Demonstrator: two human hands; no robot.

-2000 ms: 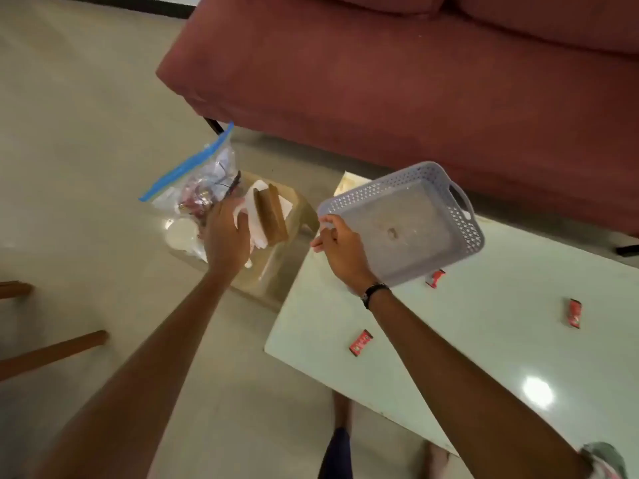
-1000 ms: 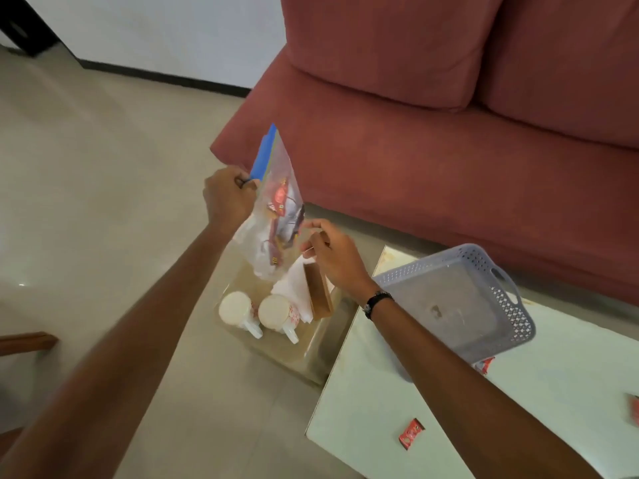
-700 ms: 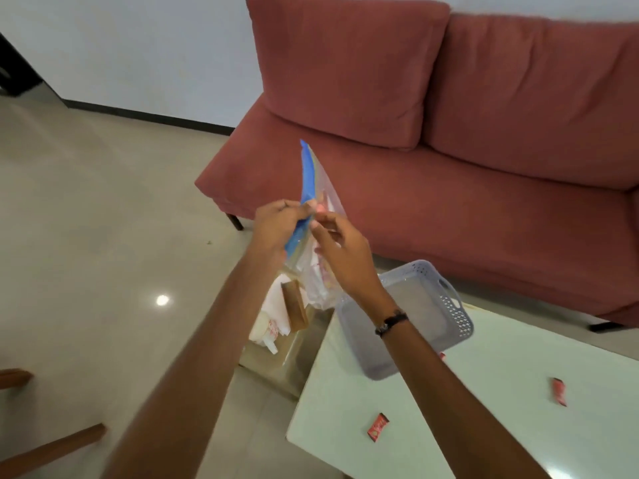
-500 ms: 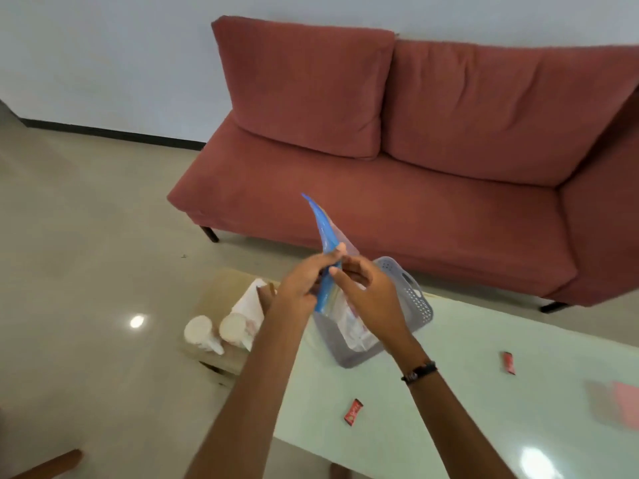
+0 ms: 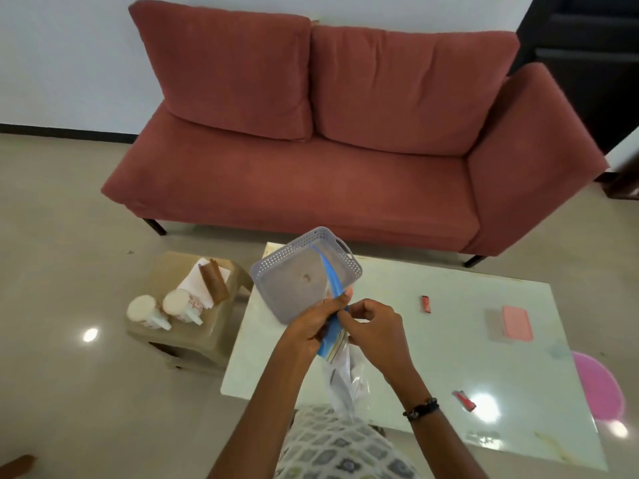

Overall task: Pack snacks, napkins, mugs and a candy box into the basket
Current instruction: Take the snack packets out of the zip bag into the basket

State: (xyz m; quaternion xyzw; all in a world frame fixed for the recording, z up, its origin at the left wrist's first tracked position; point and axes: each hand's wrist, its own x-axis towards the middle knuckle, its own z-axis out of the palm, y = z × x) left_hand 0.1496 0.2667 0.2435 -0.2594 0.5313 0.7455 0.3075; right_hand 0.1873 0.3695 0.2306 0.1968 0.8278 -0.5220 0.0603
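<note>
Fingers of your left hand (image 5: 313, 326) and right hand (image 5: 371, 324) each keep a pinching grip on the blue seal of the snack bag (image 5: 340, 368), apparently to part it, above the worktop (image 5: 449, 340) near the empty basket (image 5: 304, 274).

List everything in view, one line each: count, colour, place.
sofa: 1, red, behind the table
table: 1, white glossy, in front of the sofa
basket: 1, grey, at the table's near-left corner
zip bag: 1, clear with blue strip, in both hands
snack packets: 2, red, loose on the table
pink case: 1, pink, table's right side
stool: 1, beige, left of the table
mugs: 2, white, on the stool
napkins: white, on the stool
brown box: 1, on the napkins
left hand: pinching the bag
right hand: pinching the bag, dark wristband
</note>
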